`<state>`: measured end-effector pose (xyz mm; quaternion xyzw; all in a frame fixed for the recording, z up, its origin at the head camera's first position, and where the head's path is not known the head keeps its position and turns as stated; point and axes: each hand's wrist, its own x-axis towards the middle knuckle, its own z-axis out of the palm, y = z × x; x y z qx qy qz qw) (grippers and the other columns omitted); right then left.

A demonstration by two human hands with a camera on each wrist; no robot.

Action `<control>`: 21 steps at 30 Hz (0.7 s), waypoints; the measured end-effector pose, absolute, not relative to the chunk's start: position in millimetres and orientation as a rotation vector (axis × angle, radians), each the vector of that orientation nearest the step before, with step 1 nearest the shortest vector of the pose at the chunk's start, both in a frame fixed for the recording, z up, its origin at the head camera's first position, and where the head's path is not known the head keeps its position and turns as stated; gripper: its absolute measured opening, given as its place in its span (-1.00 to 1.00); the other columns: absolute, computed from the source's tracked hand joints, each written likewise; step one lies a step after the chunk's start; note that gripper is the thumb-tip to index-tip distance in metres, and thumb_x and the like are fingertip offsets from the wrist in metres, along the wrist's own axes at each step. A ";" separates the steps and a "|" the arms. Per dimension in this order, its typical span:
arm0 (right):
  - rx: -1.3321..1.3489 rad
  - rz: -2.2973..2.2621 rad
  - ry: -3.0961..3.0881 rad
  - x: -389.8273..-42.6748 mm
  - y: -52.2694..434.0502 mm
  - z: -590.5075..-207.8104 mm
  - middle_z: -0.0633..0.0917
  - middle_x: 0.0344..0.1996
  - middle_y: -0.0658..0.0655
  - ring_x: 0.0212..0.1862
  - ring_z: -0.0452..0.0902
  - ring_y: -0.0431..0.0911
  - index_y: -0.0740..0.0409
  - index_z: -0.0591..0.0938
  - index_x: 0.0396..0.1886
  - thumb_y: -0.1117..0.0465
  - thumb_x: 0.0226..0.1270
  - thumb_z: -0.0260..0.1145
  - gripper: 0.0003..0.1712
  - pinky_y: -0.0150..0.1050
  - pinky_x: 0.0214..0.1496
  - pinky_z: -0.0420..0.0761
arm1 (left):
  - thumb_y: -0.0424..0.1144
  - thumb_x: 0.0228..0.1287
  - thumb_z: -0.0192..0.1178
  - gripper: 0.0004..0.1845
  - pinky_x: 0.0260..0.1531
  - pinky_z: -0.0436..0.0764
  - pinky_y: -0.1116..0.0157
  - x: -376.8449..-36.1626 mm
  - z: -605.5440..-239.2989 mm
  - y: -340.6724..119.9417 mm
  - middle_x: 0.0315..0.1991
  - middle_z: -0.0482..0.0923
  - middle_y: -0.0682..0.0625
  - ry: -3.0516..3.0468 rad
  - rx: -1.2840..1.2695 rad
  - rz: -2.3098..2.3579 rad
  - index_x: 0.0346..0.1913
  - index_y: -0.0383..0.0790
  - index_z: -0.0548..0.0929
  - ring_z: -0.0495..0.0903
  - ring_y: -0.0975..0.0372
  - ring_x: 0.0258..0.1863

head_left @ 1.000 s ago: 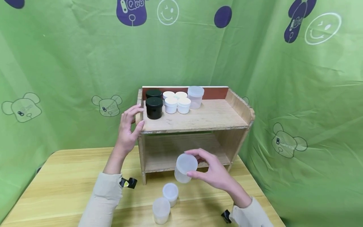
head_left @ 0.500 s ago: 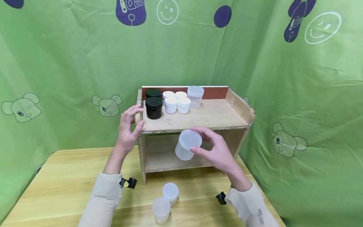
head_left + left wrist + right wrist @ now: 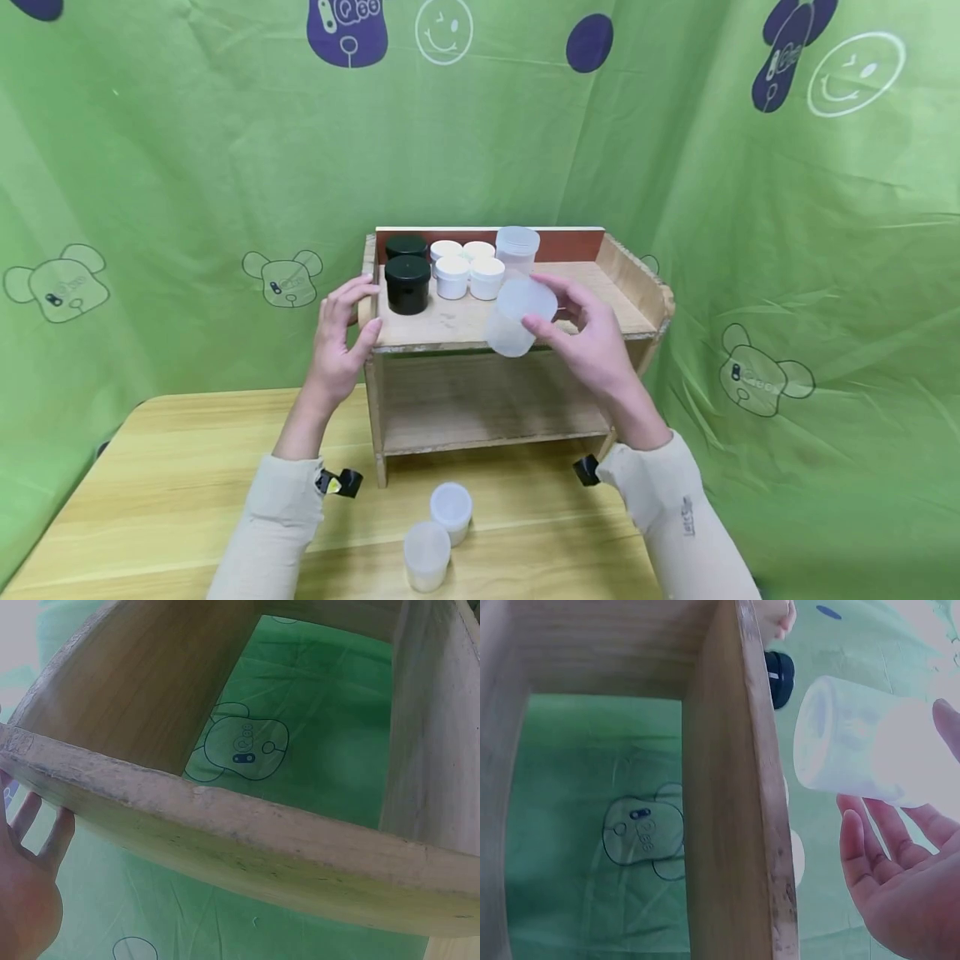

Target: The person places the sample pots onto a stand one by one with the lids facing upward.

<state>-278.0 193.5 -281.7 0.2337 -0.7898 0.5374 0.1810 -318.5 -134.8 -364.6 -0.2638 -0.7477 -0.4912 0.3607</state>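
My right hand (image 3: 581,329) grips a translucent plastic jar (image 3: 516,317) by its lid end, tilted, at the front edge of the wooden shelf's top board (image 3: 570,310). In the right wrist view the same jar (image 3: 855,746) shows beside the shelf board (image 3: 739,795), fingers (image 3: 870,851) curled round it. My left hand (image 3: 341,333) holds the shelf's left front corner, thumb on the board edge; its palm (image 3: 26,900) shows under the board (image 3: 225,832). On the top board stand two black jars (image 3: 407,283), several white jars (image 3: 468,271) and one translucent jar (image 3: 517,247).
Two small translucent jars (image 3: 438,533) stand on the wooden table (image 3: 150,492) in front of the shelf. The shelf's lower compartment (image 3: 487,400) holds nothing visible. Green printed cloth (image 3: 787,250) hangs behind and on both sides.
My right hand has lifted the translucent jar from table height up to the front edge of the shelf's top board. The left hand has stayed on the shelf corner.
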 end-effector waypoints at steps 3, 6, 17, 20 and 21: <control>0.665 1.550 -2.173 -289.1 194.4 -274.8 0.65 0.07 0.11 0.01 0.58 -0.12 0.19 0.55 0.38 0.29 0.32 0.42 -0.38 -0.34 0.08 0.59 | -0.16 0.39 0.12 -0.51 0.22 0.42 0.05 -318.5 -364.4 -135.7 0.51 0.36 0.00 -1.922 -0.678 -1.269 0.35 -0.15 0.49 0.31 0.14 0.35; 0.661 1.557 -2.130 -300.3 194.5 -267.3 0.62 0.04 0.01 0.01 0.56 -0.14 0.21 0.55 0.38 0.27 0.34 0.42 -0.39 -0.36 0.08 0.57 | -0.17 0.39 0.13 -0.51 0.22 0.42 0.05 -318.4 -363.8 -136.5 0.50 0.36 0.00 -1.913 -0.679 -1.275 0.35 -0.15 0.49 0.30 0.14 0.35; 0.508 1.513 -2.109 -336.6 197.4 -260.6 0.62 -0.07 -0.04 -0.01 0.51 -0.19 0.12 0.55 0.39 0.14 0.33 0.48 -0.35 -0.36 0.05 0.53 | -0.15 0.40 0.12 -0.52 0.24 0.41 0.04 -317.9 -363.5 -135.9 0.51 0.36 0.02 -1.931 -0.676 -1.273 0.35 -0.13 0.49 0.30 0.14 0.36; 0.488 1.494 -2.110 -343.9 198.3 -263.5 0.62 -0.08 -0.05 -0.03 0.51 -0.19 0.12 0.56 0.39 0.12 0.33 0.48 -0.35 -0.38 0.02 0.53 | -0.16 0.40 0.12 -0.51 0.24 0.42 0.04 -318.2 -363.8 -135.6 0.51 0.36 0.02 -1.934 -0.675 -1.274 0.35 -0.13 0.49 0.30 0.14 0.35; 0.485 1.490 -2.111 -346.2 198.4 -264.6 0.62 -0.08 -0.05 -0.03 0.51 -0.19 0.12 0.56 0.39 0.11 0.33 0.48 -0.35 -0.38 0.02 0.53 | -0.15 0.40 0.12 -0.51 0.24 0.42 0.04 -318.0 -363.7 -135.6 0.51 0.36 0.02 -1.934 -0.675 -1.273 0.35 -0.13 0.49 0.30 0.14 0.35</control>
